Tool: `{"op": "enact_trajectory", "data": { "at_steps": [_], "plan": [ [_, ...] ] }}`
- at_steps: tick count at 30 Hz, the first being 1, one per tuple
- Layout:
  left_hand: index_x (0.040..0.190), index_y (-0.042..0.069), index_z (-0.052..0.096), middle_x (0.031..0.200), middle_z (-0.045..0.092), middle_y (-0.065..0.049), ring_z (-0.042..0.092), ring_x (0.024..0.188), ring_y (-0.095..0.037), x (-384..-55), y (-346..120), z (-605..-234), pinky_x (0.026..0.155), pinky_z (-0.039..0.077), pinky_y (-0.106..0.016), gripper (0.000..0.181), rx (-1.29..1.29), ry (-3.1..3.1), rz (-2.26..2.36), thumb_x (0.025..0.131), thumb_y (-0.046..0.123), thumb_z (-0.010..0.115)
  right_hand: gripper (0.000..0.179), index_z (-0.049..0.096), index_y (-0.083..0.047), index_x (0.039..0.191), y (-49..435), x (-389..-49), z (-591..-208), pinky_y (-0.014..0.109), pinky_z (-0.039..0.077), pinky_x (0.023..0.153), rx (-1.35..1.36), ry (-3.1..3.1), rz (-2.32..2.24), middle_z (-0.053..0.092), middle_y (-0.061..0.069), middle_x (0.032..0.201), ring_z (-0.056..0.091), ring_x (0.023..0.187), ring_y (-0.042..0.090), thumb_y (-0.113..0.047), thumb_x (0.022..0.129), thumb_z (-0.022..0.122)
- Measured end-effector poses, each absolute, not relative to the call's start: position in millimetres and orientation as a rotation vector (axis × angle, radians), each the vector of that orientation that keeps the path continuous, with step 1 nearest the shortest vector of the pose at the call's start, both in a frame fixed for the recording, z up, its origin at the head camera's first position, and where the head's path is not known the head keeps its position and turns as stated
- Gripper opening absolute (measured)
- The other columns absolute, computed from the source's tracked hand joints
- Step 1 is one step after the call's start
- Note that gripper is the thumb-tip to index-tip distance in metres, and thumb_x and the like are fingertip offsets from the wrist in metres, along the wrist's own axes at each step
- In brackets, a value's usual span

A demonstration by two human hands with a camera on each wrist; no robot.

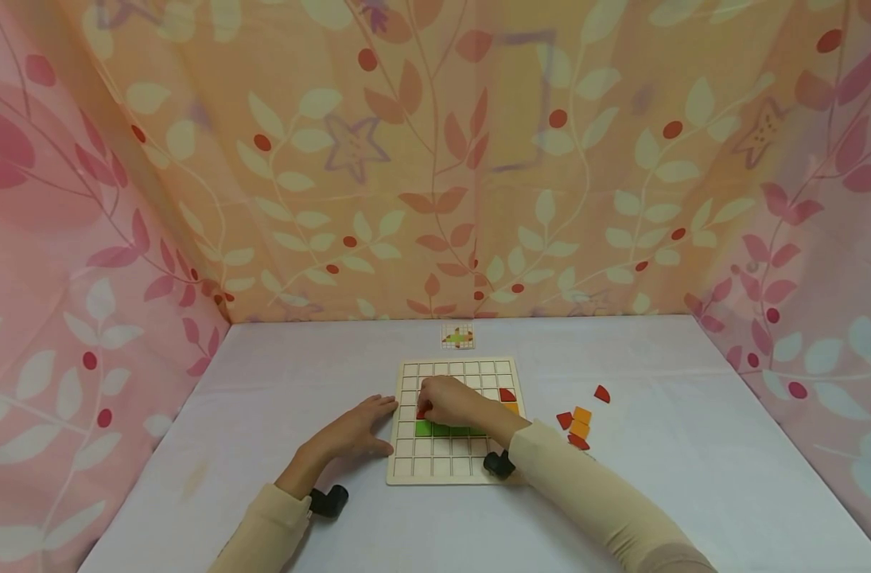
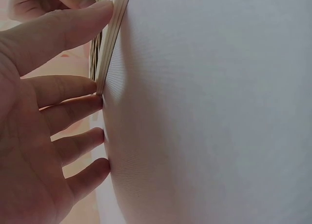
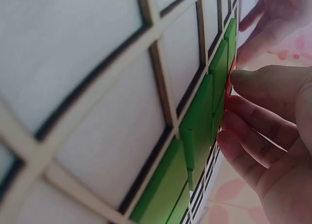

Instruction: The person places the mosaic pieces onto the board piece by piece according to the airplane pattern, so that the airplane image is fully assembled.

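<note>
1. the card lay behind the grid board, near the far edge of the tabletop.
2. loose pieces lay right of the board.
3. the left hand touched the board's left edge.
4. the right hand was over set pieces on the board.

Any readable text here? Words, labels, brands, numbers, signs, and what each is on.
None readable in any view.
Small card: coloured pattern on a grid; too small to tell if it carries text.
Grid board: no lettering visible.
Backdrop cloth: leaves and stars, no legible letters.
Black wrist cameras: no legible markings.
</note>
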State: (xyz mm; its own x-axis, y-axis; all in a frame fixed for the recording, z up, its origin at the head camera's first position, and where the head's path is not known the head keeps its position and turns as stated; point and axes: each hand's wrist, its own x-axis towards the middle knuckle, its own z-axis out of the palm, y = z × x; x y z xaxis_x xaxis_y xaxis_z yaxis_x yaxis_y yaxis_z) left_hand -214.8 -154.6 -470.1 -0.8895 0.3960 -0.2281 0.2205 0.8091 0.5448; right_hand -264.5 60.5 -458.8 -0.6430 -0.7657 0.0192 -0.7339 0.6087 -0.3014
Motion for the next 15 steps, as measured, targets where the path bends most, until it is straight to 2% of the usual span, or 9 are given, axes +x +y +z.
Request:
{"op": "enact_trajectory", "data": {
  "at_steps": [7,15],
  "plan": [
    [0.145,0.006,0.046,0.155,0.039,-0.010,0.025,0.148,-0.035,-214,-154,-471,0.117,0.027,-0.054,0.078,0.466,2.666,0.743,0.076,0.020,0.083,0.013,0.077,-0.011,0.097,68,-264,-453,0.023,0.049,0.075,-1.175,2.697,-0.492,0.066,-0.002,0.091,0.056,0.080,0.008,-0.017,0.089,0.069],
    [0.144,0.005,0.046,0.155,0.040,-0.011,0.025,0.148,-0.036,-214,-153,-471,0.118,0.026,-0.055,0.078,0.471,2.675,0.736,0.076,0.018,0.082,0.019,0.075,-0.005,0.104,96,-262,-441,0.035,0.055,0.083,-1.058,2.680,-0.655,0.068,0.005,0.100,0.064,0.091,0.019,-0.012,0.090,0.064]
  ]
}}
